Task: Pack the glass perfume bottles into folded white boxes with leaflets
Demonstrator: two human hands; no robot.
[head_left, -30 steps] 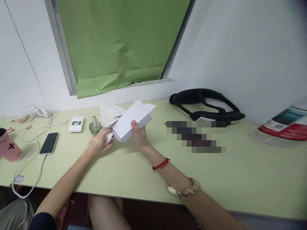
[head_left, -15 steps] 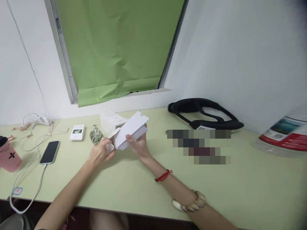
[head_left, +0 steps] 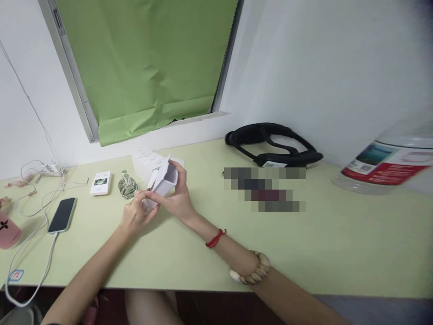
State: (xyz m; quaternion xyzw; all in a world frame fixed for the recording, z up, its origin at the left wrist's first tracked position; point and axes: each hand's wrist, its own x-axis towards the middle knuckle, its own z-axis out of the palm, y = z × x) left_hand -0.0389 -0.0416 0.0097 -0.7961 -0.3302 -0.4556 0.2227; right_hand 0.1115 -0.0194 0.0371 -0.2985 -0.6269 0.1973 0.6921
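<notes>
A white cardboard box, its open end tilted up and toward the right, is held in both hands above the table. My right hand is closed round its right side, the thumb stretched across toward my left hand. My left hand grips its lower left end, where a white part with faint print shows; whether that is a separate piece I cannot tell. Just left of the box stands a clear glass perfume bottle with a silver neck. A larger white box lies behind, partly hidden.
To the left are a small white box, a phone on a white cable, a pink cup and a power strip. A black headset rests near the wall, beside a pixelated patch. A large plastic bottle lies far right.
The white box has turned in my hands, so its open end now faces up and right. My right hand has shifted its grip. The whole view has shifted a little.
</notes>
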